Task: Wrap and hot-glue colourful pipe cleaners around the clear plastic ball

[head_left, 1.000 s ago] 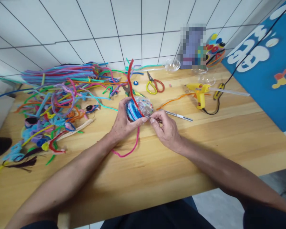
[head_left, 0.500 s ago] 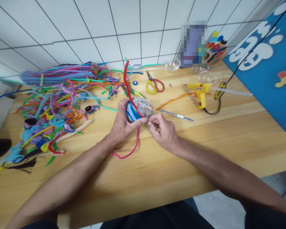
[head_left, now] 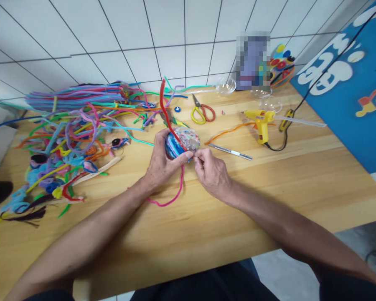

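Observation:
My left hand (head_left: pixel 161 161) is wrapped round a clear ball stuffed with coloured pipe cleaners (head_left: pixel 183 142), held just above the wooden table (head_left: pixel 269 188). A red pipe cleaner (head_left: pixel 164 108) runs over the ball and stands up behind it. My right hand (head_left: pixel 211 171) is closed in a pinch against the ball's near side, on something too small to make out. A pink pipe cleaner (head_left: pixel 172 196) hangs down from between the hands and curls on the table.
A big heap of coloured pipe cleaners (head_left: pixel 72 129) covers the table's left. Behind the hands lie yellow-and-red scissors (head_left: pixel 202 112), a yellow glue gun (head_left: pixel 260 121) with black cord, a metal rod (head_left: pixel 232 151), an orange pipe cleaner (head_left: pixel 227 132) and clear half-domes (head_left: pixel 226 85). White tiled wall behind.
My right hand has slid left, closer in against the ball. The upright red pipe cleaner has leaned a little further left. My left hand keeps its hold.

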A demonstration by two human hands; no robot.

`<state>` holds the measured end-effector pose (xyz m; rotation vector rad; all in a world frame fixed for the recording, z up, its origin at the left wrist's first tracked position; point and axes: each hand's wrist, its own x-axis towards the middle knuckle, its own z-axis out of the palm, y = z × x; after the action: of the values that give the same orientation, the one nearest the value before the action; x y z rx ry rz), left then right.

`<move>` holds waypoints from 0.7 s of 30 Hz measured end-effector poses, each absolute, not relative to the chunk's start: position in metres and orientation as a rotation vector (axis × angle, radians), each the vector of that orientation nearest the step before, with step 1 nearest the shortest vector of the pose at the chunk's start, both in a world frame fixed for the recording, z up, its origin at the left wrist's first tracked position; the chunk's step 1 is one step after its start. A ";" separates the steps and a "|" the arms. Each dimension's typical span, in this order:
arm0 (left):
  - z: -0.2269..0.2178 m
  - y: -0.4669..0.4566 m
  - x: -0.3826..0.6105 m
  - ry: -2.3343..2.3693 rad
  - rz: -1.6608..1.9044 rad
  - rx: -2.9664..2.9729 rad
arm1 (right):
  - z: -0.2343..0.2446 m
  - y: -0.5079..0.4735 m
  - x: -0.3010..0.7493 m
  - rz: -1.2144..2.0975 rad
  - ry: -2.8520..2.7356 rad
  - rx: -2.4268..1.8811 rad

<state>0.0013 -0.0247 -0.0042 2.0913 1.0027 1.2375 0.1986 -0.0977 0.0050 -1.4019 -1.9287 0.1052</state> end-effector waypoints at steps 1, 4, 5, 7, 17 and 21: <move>-0.004 -0.025 0.001 1.004 1.236 2.093 | 0.005 -0.098 0.198 0.105 -1.922 -1.393; -0.002 -0.026 0.002 1.011 1.230 2.095 | 0.005 -0.097 0.198 0.119 -1.904 -1.378; -0.002 -0.026 0.002 1.012 1.228 2.095 | 0.005 -0.097 0.199 0.128 -1.901 -1.384; -0.001 -0.026 0.002 1.015 1.225 2.096 | 0.005 -0.096 0.200 0.146 -1.905 -1.398; -0.002 -0.024 0.006 1.030 1.241 2.067 | 0.004 -0.090 0.201 0.123 -1.897 -1.412; -0.004 -0.023 0.007 1.023 1.254 2.049 | 0.006 -0.089 0.202 0.120 -1.885 -1.386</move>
<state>0.0070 -0.0225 -0.0043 2.0490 1.0233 1.2537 0.2021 -0.0889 0.0060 -1.3864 -1.8852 0.1201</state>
